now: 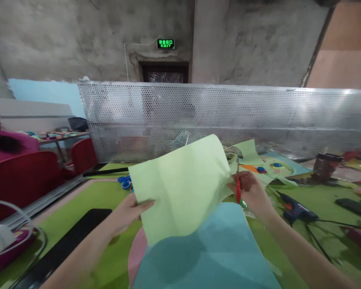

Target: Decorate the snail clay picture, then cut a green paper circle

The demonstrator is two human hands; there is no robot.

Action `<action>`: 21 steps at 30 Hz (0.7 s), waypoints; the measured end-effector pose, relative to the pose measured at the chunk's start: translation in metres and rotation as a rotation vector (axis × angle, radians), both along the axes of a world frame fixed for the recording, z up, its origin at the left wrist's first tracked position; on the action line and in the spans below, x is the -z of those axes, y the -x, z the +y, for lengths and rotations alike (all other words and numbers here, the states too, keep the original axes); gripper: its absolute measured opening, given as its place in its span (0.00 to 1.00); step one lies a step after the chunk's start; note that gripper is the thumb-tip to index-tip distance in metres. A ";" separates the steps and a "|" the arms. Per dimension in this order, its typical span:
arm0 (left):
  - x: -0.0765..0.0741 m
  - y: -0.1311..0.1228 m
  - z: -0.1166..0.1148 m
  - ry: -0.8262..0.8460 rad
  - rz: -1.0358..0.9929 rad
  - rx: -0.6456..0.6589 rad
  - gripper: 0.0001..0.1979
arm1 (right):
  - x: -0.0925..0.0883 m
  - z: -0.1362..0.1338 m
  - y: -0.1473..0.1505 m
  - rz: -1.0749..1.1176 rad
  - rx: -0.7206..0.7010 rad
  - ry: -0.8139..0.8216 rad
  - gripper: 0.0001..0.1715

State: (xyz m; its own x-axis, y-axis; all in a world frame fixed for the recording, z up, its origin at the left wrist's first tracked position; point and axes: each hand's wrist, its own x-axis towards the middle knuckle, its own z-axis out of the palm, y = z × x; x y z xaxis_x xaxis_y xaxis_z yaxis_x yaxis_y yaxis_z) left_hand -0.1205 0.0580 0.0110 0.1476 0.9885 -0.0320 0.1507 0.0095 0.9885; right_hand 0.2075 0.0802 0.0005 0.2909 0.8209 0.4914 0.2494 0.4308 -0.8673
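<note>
A light green paper sheet point(183, 184) is held up over the table. My left hand point(128, 210) grips its lower left edge, fingers closed on the paper. My right hand point(251, 192) is closed on red-handled scissors point(237, 184) at the sheet's right edge, the blades pointing up into the paper. A cut strip of the same green paper point(249, 152) curls away to the right. Below the sheet lie a blue sheet point(210, 249) and a pink sheet point(136, 253).
The green table point(102, 196) carries a blue glue gun point(296, 208) with its cord, a dark cup point(323, 166), blue bottle caps point(125, 182), a black pad point(69, 241) and paper crafts at the back right. A perforated metal screen point(228, 116) stands behind. A person in pink sits left.
</note>
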 end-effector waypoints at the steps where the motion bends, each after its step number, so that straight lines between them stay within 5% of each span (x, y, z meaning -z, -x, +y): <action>1: 0.004 -0.002 0.002 0.007 -0.003 -0.012 0.24 | 0.001 0.003 -0.001 0.023 -0.007 0.012 0.22; 10: 0.012 -0.003 0.012 -0.055 0.063 -0.309 0.23 | 0.049 0.014 -0.014 0.228 -0.077 0.175 0.26; 15: 0.014 -0.002 0.015 -0.027 -0.004 -0.352 0.23 | 0.039 -0.006 0.003 0.244 -0.206 0.207 0.23; 19: 0.012 -0.003 0.014 -0.049 -0.067 -0.363 0.25 | 0.031 -0.031 0.023 0.347 -0.543 0.334 0.27; 21: 0.010 -0.002 0.013 -0.066 -0.071 -0.386 0.26 | 0.033 -0.039 0.029 0.340 -0.583 0.405 0.28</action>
State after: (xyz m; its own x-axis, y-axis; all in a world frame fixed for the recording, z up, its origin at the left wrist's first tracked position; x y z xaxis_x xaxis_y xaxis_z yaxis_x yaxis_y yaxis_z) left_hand -0.1180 0.0706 0.0013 -0.2357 0.9713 0.0306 0.0799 -0.0121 0.9967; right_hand 0.1781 0.0407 -0.0327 -0.1607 0.9835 0.0826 -0.2272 0.0446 -0.9728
